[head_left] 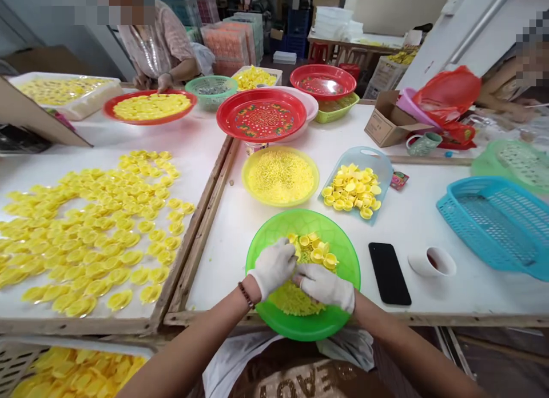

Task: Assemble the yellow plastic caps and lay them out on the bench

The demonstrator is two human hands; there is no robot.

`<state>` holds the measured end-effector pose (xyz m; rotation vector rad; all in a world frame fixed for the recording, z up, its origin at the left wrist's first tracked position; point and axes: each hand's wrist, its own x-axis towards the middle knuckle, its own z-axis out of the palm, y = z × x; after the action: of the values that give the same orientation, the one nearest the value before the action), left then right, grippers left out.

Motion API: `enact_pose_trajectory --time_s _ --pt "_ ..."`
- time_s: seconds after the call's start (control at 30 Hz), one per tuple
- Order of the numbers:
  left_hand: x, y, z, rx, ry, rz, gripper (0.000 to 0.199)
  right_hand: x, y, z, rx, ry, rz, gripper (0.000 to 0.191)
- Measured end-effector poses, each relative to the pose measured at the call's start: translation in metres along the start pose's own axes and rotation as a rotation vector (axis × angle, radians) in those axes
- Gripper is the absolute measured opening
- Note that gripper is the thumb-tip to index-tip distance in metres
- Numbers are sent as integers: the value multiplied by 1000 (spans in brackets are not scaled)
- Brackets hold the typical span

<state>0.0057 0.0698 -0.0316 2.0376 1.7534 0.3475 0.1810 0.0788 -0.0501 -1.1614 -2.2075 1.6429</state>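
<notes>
Both my hands wear white gloves and are close together over a bright green bowl [345,243]. My left hand [274,266] has its fingers pinched together, and what it grips is hidden. Beside it, my right hand [328,286] is curled with its fingertips near the left ones; I cannot make out what is in it. Small yellow cup-shaped pieces [323,255] lie in the far part of the bowl. Under and in front of my hands, tiny yellow-green bits [298,301] cover the bowl's bottom.
A yellow bowl of small yellow bits [281,178] and a blue scoop tray [383,175] of yellow pieces stand beyond. To the right are a phone [389,273], a cup [431,262] and a blue basket [493,232]. Yellow discs [94,232] spread leftward. A person [167,43] works at far left.
</notes>
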Motion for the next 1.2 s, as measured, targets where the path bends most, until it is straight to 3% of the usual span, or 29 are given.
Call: enact_pose_trajectory --time_s 0.13,0.23,0.47,0.67,0.8,1.0,1.2 --pt "-14 -7 -4 -293 158 -92 5 -1 -5 -15 841 8 160 31" --pt "-23 -4 1 -538 178 -145 25 -2 -6 -19 1056 78 158 41" --pt "-30 3 14 -576 163 -132 31 7 -27 -16 1113 372 -28 49" --pt "-24 13 20 -315 197 -110 22 24 -48 -11 1078 546 -225 46" --pt "-22 19 23 -231 172 -83 13 29 -49 -1 1008 597 -299 43" --pt "-21 18 25 -201 177 -76 16 25 -46 3 892 603 -347 42" --pt "-28 17 27 -242 187 -13 26 25 -41 -6 999 619 -308 40"
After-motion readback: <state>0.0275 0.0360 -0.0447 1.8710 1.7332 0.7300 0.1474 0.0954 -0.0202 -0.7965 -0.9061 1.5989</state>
